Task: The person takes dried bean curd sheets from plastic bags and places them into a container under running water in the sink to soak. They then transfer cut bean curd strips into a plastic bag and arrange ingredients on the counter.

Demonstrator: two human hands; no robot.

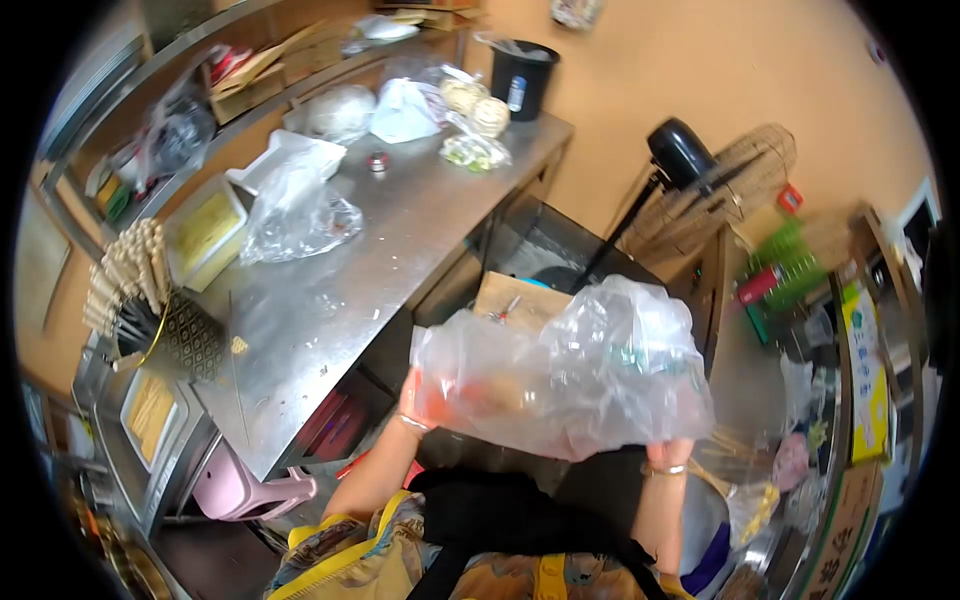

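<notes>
A large see-through plastic bag [580, 375] is stretched out in front of my body, between both hands. My left hand [418, 402] grips its left end, with the fingers partly covered by the plastic. At the lower right end, my right hand [672, 453] has hold of the bag, and most of its fingers are hidden behind the film. Blurred orange-red and pale patches show through the left part of the bag; I cannot make out what they are. Just beyond the bag lies a wooden board [522, 300] with a small object on it.
A steel table [350, 290] carries plastic bags, a tub of yellowish food [207, 232] and a patterned holder of wooden-handled skewers [185, 335]. A standing fan [690, 175] and a black bucket [522, 80] are at the back. A pink stool [245, 488] stands lower left; cluttered shelves [850, 370] line the right.
</notes>
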